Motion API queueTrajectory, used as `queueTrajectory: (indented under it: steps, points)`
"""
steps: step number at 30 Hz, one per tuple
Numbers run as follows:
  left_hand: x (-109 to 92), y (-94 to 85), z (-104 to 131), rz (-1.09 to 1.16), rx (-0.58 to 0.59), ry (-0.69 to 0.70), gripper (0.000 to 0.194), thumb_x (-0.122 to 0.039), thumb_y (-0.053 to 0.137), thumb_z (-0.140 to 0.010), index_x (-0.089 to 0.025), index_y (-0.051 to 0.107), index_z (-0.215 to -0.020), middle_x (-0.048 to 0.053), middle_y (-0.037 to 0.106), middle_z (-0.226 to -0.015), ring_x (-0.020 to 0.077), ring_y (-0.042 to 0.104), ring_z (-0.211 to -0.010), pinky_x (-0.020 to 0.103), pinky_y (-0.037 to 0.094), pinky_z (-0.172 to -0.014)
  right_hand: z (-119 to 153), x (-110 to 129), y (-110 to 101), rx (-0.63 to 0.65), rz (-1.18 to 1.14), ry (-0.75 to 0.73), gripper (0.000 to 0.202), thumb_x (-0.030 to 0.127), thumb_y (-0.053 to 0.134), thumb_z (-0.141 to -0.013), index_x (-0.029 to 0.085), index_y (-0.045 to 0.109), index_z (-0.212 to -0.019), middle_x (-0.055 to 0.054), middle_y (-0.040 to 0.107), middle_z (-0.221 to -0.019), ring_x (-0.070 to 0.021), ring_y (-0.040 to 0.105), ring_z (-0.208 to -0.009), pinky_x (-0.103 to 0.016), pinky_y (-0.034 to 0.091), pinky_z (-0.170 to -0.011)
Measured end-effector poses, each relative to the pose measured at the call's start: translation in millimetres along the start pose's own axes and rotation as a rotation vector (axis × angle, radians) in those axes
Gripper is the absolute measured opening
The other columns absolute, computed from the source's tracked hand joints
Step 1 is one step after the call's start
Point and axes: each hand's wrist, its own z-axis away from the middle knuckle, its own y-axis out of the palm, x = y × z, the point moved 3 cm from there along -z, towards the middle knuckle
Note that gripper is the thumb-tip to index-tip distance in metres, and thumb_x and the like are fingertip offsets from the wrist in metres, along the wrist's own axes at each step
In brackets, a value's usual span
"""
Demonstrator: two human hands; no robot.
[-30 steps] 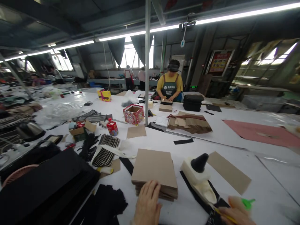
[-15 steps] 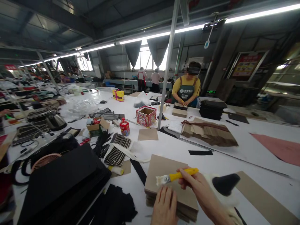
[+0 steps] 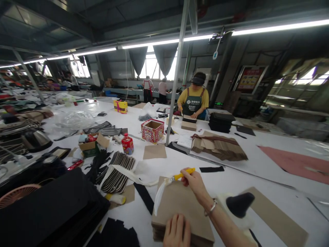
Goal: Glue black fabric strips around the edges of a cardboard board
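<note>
My right hand grips the yellow handle of a flat paintbrush. Its pale bristles touch the far left corner of a stack of brown boards. A wet white streak runs down the top board's left edge from the brush. At the near edge of the stack, my left hand lies flat with fingers stretched over the top board; its wrist is out of view. Left of the stack are a black strip and a second yellow-handled brush.
Black panels pile up at front left, beside a fanned row of dark strips. A red bottle and a red box stand farther back. Right of my arm sits a black cone-shaped thing. Across the table a co-worker handles boards.
The brush in my right hand has moved away to the board's far left corner, and a white streak now marks the left edge. My left hand stays on the stack. The view has shifted right.
</note>
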Motion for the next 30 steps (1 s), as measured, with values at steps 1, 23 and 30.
queueTrajectory:
  steps: [1,23,30]
  points:
    - [1.3,-0.6,-1.0,0.011,0.038,-0.002,0.027,-0.022,0.058,-0.074,-0.026,0.065,-0.100,0.004,0.075,-0.098,0.0241,0.068,-0.092,0.036,0.052,-0.081,-2.0,-2.2,-8.8,-0.011,0.014,0.004,0.031,0.049,0.055,-0.074,0.018,0.060,-0.077,0.001,0.061,-0.055,-0.0152,0.054,-0.048,-0.026,0.043,-0.048]
    - [1.6,-40.8,-65.6,0.076,0.746,0.150,0.012,-0.014,0.057,-0.082,-0.020,0.060,-0.092,0.003,0.065,-0.092,0.0223,0.061,-0.085,0.035,0.050,-0.074,170.4,55.0,-128.5,0.280,0.575,-0.172,0.026,0.044,0.051,-0.088,0.026,0.069,-0.093,-0.003,0.068,-0.092,-0.0232,0.060,-0.090,-0.031,0.045,-0.083]
    - [11.5,-80.0,-99.5,0.106,0.649,0.256,0.021,-0.004,0.043,-0.085,-0.018,0.059,-0.088,0.005,0.067,-0.090,0.0193,0.063,-0.082,0.029,0.051,-0.069,223.0,5.2,-214.9,-0.428,0.234,0.070,0.047,0.063,0.045,-0.082,0.025,0.071,-0.090,-0.012,0.068,-0.093,-0.0315,0.061,-0.087,-0.041,0.046,-0.080]
